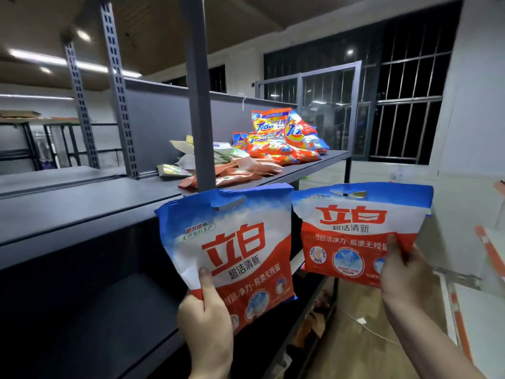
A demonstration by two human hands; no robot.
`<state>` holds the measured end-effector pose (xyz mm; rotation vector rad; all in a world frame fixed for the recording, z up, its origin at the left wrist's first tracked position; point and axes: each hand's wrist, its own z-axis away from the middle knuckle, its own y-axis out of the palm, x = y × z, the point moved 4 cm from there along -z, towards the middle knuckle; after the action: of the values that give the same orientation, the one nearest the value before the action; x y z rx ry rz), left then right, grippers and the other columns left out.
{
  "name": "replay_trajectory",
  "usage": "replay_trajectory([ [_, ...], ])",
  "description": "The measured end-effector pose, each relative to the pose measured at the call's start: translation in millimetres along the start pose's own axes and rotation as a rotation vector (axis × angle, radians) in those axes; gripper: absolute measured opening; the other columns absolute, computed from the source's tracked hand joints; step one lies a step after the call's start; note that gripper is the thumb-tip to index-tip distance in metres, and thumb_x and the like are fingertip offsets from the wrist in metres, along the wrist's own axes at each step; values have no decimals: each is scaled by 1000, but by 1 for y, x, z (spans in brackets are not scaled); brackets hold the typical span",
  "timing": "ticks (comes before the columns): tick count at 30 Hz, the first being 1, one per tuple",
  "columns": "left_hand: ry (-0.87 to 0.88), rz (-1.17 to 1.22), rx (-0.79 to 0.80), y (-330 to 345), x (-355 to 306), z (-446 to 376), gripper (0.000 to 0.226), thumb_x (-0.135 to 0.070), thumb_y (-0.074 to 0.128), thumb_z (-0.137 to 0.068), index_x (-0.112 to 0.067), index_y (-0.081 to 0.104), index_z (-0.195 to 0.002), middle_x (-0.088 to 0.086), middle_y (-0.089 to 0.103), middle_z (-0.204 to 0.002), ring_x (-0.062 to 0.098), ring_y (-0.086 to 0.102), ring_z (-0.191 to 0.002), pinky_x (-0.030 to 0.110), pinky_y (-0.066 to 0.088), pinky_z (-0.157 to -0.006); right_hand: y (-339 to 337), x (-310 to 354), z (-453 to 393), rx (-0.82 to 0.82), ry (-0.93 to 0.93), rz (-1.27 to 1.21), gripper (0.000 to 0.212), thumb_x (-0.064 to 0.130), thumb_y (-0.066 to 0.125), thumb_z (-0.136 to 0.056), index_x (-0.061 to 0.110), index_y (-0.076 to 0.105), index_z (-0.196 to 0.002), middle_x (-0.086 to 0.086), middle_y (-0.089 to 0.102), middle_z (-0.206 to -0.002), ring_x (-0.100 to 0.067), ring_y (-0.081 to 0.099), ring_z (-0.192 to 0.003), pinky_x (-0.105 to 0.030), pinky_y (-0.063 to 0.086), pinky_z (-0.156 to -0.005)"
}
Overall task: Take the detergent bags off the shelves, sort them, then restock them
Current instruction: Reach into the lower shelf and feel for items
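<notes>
1. Two blue, white and red detergent bags are up in the air in front of the dark shelving, side by side, tops almost touching. Both are upright with their printed fronts facing the camera.
2. Left hand (206,315) pinches the left bag (232,250) at its lower left corner, thumb flat on the front.
3. Right hand (404,274) grips the right bag (355,228) at its lower right edge, thumb over the front too.
4. Behind them, the upper shelf (314,166) holds a heap of orange Tide bags (278,138), with a messy spread of flatter pale packets (240,165) just beside it.
5. A grey upright post (198,91) rises right behind the left bag.
6. Barred windows (404,91) look dark at the back.
</notes>
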<state>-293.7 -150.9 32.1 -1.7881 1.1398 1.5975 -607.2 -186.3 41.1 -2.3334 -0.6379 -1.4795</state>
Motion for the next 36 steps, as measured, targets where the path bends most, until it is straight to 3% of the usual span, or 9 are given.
replay_trajectory([
  [2, -24, 4, 14, 31, 4, -10, 44, -43, 46, -95, -12, 67, -71, 2, 72, -70, 23, 70, -68, 42, 59, -67, 10, -6, -26, -32, 2, -9, 45, 60, 43, -89, 19, 62, -88, -10, 70, -88, -33, 65, -83, -44, 52, -75],
  [5, -47, 26, 36, 73, 6, -23, 43, -43, 47, -94, -13, 67, -70, 4, 71, -71, 25, 69, -70, 45, 58, -72, 17, -6, -63, -85, -2, -37, 34, 48, 48, -95, 17, 59, -86, -6, 63, -82, -28, 60, -78, -37, 44, -70],
  [8, -42, 45, 54, 109, 6, -33, 47, -43, 46, -95, -8, 67, -71, 5, 71, -70, 25, 70, -67, 37, 57, -64, 19, -5, -92, -114, -29, -6, 27, 41, 50, -95, 17, 54, -84, -12, 61, -84, -27, 55, -76, -31, 31, -66],
  [15, -14, 68, 18, 185, 12, -62, 44, -41, 46, -95, -10, 67, -73, 5, 70, -71, 21, 69, -66, 28, 53, -59, 50, -31, -171, -153, -59, 26, 41, 49, 41, -84, 12, 58, -82, -25, 67, -93, -40, 61, -84, -33, 33, -65],
  [20, -7, 96, -84, 255, 23, -81, 35, -41, 49, -95, -21, 62, -70, 2, 69, -74, 24, 68, -70, 38, 57, -69, 78, -65, -246, -120, -114, -40, 27, 35, 51, -97, 13, 54, -82, -12, 57, -81, -24, 50, -73, -31, 29, -63],
  [23, 23, 97, -130, 310, 34, -91, 34, -41, 49, -96, -23, 64, -72, 2, 70, -77, 24, 69, -73, 41, 57, -72, 102, -102, -305, -95, -90, -109, 34, 38, 52, -95, 9, 56, -78, -9, 60, -78, -22, 56, -72, -31, 40, -54],
  [28, -16, 69, -182, 413, 53, -110, 38, -46, 50, -94, -23, 65, -69, 4, 72, -77, 29, 70, -75, 50, 57, -77, 135, -135, -405, -17, -9, -232, 31, 38, 54, -95, 10, 58, -82, -8, 62, -81, -24, 60, -70, -37, 48, -72],
  [33, 54, 138, -238, 494, 45, -116, 30, -39, 46, -98, -19, 67, -90, 2, 70, -82, 21, 69, -74, 32, 55, -66, 163, -167, -491, 25, -16, -215, 47, 67, 51, -82, 22, 60, -77, -4, 67, -80, -29, 66, -75, -48, 56, -73],
  [36, 89, 164, -278, 531, 37, -132, 32, -38, 48, -98, -22, 64, -76, -2, 69, -78, 18, 68, -71, 32, 53, -66, 176, -182, -529, 30, 21, -215, 40, 57, 54, -86, 19, 57, -73, -3, 66, -82, -29, 67, -77, -48, 56, -76],
])
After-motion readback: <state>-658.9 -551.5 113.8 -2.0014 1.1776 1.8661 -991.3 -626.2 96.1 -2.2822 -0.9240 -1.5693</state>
